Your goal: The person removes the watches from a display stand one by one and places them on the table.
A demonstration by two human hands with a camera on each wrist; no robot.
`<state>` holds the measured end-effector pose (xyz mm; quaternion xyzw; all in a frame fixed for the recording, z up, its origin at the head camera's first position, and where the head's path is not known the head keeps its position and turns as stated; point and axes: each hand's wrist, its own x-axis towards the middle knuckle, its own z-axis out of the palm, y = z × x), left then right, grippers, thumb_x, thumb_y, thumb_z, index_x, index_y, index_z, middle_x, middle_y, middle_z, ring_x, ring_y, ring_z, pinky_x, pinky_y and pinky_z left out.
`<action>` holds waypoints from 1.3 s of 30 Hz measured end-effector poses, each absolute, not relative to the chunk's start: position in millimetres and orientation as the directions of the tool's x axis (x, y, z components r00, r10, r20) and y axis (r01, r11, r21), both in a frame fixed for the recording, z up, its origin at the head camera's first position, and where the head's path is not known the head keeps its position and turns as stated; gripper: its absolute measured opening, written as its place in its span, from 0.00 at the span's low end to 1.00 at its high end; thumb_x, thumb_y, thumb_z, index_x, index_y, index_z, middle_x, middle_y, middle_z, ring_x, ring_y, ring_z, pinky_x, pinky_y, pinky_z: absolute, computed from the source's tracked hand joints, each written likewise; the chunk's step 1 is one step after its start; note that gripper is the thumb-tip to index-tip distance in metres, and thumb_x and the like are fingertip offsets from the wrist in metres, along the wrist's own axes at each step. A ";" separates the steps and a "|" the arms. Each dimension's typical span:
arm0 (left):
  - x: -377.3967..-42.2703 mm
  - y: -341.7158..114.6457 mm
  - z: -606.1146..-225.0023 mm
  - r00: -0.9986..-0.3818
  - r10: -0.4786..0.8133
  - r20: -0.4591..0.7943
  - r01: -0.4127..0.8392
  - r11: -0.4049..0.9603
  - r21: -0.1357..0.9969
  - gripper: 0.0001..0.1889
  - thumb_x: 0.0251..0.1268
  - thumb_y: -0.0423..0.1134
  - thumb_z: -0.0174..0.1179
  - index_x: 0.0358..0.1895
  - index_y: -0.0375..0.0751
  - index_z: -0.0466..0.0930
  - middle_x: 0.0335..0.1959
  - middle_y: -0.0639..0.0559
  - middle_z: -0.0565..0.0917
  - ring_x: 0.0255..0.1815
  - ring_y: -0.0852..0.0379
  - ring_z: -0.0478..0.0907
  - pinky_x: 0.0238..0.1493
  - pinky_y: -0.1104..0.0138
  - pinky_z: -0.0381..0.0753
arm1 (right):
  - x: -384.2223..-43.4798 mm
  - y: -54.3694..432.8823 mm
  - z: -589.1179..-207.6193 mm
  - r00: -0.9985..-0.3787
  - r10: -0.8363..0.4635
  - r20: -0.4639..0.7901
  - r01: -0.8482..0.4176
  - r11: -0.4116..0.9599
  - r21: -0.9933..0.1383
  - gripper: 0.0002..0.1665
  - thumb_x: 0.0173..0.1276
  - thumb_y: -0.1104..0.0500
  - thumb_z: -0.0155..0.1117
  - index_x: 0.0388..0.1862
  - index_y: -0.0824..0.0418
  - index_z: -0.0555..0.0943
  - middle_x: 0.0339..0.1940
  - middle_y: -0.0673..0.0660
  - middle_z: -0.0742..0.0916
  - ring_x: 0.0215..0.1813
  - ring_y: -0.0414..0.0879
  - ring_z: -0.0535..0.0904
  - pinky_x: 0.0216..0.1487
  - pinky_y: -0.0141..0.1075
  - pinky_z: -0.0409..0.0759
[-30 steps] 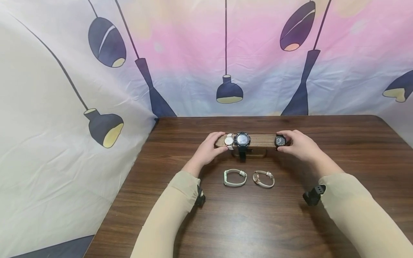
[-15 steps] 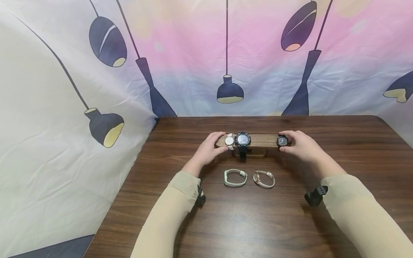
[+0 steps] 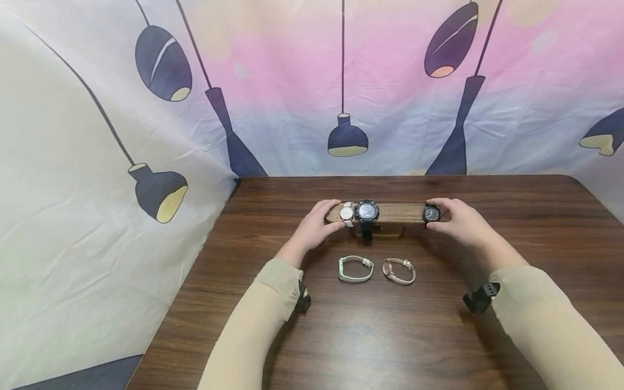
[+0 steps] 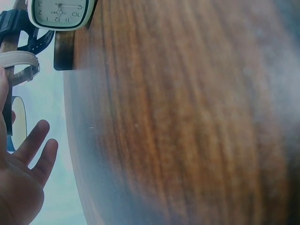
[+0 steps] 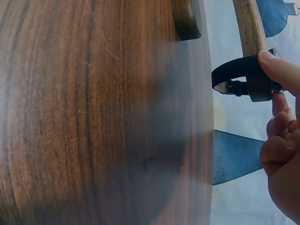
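Note:
A wooden bar of a watch stand (image 3: 401, 213) runs crosswise above the table, and my left hand (image 3: 317, 225) grips its left end between thumb and fingers. Beside those fingers a white-strapped watch (image 3: 346, 213) sits on the bar, then a chunky black digital watch (image 3: 366, 210). At the bar's right end my right hand (image 3: 460, 221) pinches a black square-faced watch (image 3: 431, 213) between thumb and fingers. In the right wrist view this watch's black strap (image 5: 236, 69) loops round the bar close to its end. The left wrist view shows two left fingers stretched out.
In front of the stand, a mint-green watch (image 3: 340, 269) and a rose-gold watch with a pale strap (image 3: 387, 268) lie on their sides on the brown wooden table (image 3: 370, 336). A printed cloth backdrop (image 3: 292, 130) hangs behind the table's back edge.
My right hand has slid the black square-faced watch a little to the right along the bar, to its end. The left hand and the other watches have stayed in place.

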<state>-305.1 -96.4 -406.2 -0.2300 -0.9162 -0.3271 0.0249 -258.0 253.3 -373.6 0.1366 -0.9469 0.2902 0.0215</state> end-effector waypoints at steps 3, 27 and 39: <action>-305.5 -96.4 -406.4 -0.893 0.406 0.197 0.439 0.681 0.587 0.32 0.62 0.52 0.60 0.68 0.51 0.64 0.67 0.51 0.64 0.65 0.54 0.63 0.63 0.59 0.64 | -257.0 255.3 -374.3 -0.963 -0.241 0.118 -0.265 0.790 -0.552 0.35 0.61 0.55 0.67 0.65 0.64 0.68 0.42 0.63 0.75 0.44 0.55 0.71 0.41 0.46 0.67; -306.1 -96.3 -407.4 -0.892 0.403 0.205 0.441 0.680 0.586 0.32 0.61 0.53 0.61 0.68 0.51 0.64 0.66 0.52 0.65 0.66 0.54 0.63 0.63 0.59 0.64 | -248.0 260.8 -389.1 -0.980 -0.129 0.152 -0.197 0.742 -0.641 0.37 0.62 0.50 0.66 0.65 0.64 0.66 0.39 0.62 0.79 0.40 0.53 0.75 0.34 0.39 0.72; -306.4 -96.8 -406.3 -0.888 0.412 0.203 0.447 0.673 0.589 0.32 0.61 0.52 0.60 0.68 0.50 0.64 0.66 0.51 0.65 0.66 0.54 0.63 0.63 0.59 0.64 | -242.7 258.6 -389.0 -0.977 -0.099 0.188 -0.199 0.735 -0.649 0.35 0.62 0.50 0.66 0.63 0.65 0.68 0.38 0.61 0.79 0.39 0.51 0.73 0.32 0.36 0.71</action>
